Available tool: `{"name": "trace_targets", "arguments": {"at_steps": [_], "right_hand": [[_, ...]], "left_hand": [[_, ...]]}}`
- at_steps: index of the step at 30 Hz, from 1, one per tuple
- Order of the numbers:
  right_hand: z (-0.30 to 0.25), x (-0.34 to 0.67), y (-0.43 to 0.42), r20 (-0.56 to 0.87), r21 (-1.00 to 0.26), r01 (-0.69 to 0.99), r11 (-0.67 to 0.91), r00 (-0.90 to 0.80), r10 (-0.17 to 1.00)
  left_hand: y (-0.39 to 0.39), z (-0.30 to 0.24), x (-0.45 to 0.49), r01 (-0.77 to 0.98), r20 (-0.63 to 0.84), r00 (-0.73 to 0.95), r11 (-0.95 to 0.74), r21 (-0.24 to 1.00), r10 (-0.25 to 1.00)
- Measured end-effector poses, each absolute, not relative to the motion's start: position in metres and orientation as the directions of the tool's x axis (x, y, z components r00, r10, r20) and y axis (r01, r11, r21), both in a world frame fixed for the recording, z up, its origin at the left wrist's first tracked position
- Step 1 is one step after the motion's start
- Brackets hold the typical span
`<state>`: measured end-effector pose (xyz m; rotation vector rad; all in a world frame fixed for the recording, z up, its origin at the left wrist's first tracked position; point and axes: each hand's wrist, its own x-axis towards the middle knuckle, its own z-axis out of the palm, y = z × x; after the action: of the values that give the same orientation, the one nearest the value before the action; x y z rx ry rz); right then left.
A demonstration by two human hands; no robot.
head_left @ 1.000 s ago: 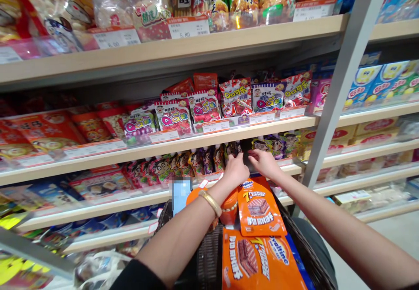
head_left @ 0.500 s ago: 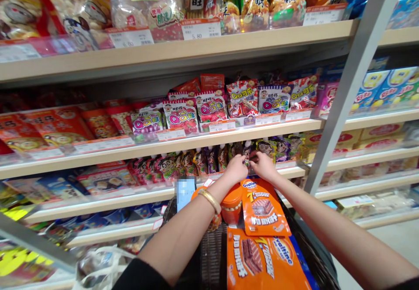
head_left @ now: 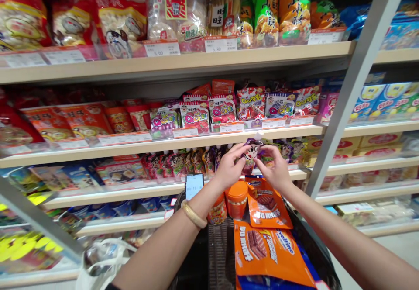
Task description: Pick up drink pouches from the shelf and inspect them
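Note:
A purple spouted jelly pouch [head_left: 252, 152] with a cartoon face and a pale cap stands upright between my two hands, in front of the lower shelf. My left hand [head_left: 231, 164] grips its left edge with thumb and fingers. On the opposite edge, my right hand [head_left: 275, 167] pinches it the same way. Behind it, similar pouches [head_left: 196, 161] line the shelf. Below my hands, a dark basket [head_left: 216, 250] holds two orange Ovaltine wafer bags [head_left: 270, 205] and two orange-lidded jars [head_left: 237, 200]. A gold bangle [head_left: 194, 214] circles my left wrist.
A phone [head_left: 194, 187] stands at the basket's left edge. Above the pouches, a shelf edge [head_left: 209, 140] carries gummy bags [head_left: 194, 115] and price tags. A slanted grey post [head_left: 347, 93] rises on the right. A white bag [head_left: 104, 259] hangs at lower left.
Both hands have drawn the jelly pouch out from the shelf row and towards me, so its face shows larger. The shelves have shifted slightly rightward and down in view.

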<state>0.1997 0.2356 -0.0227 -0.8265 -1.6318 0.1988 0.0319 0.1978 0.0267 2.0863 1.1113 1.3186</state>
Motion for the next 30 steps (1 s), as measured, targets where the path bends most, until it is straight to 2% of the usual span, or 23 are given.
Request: {"name": "trace_targets", "arguments": {"at_steps": [3, 5, 8, 11, 14, 17, 22, 30], "right_hand": [[-0.014, 0.18, 0.218, 0.707, -0.7, 0.109, 0.706, -0.032, 0.706], [-0.012, 0.168, 0.209, 0.592, -0.802, -0.033, 0.597, -0.177, 0.786], [-0.013, 0.152, 0.2, 0.442, -0.894, -0.118, 0.433, -0.4, 0.803], [-0.019, 0.139, 0.197, 0.393, -0.919, -0.153, 0.363, -0.409, 0.823], [-0.031, 0.13, 0.2, 0.377, -0.926, -0.177, 0.334, -0.391, 0.84], [-0.045, 0.125, 0.207, 0.376, -0.926, -0.177, 0.333, -0.361, 0.853], [-0.056, 0.126, 0.211, 0.419, -0.903, -0.053, 0.426, -0.322, 0.849], [-0.061, 0.13, 0.203, 0.451, -0.84, 0.141, 0.524, -0.354, 0.819]], "left_hand": [[0.18, 0.031, 0.019, 0.3, 0.551, 0.108, -0.555, 0.776, 0.828], [0.172, 0.026, 0.011, 0.228, 0.543, 0.034, -0.535, 0.813, 0.839], [0.165, 0.016, 0.0, 0.156, 0.518, -0.035, -0.507, 0.848, 0.855], [0.162, 0.006, -0.011, 0.077, 0.497, -0.019, -0.494, 0.866, 0.867], [0.164, -0.006, -0.021, 0.014, 0.49, -0.009, -0.49, 0.872, 0.872], [0.169, -0.022, -0.029, 0.025, 0.429, -0.015, -0.429, 0.903, 0.903], [0.174, -0.042, -0.036, 0.202, 0.227, 0.14, -0.253, 0.946, 0.964], [0.17, -0.048, -0.04, 0.208, 0.245, 0.15, -0.273, 0.939, 0.958]]}}
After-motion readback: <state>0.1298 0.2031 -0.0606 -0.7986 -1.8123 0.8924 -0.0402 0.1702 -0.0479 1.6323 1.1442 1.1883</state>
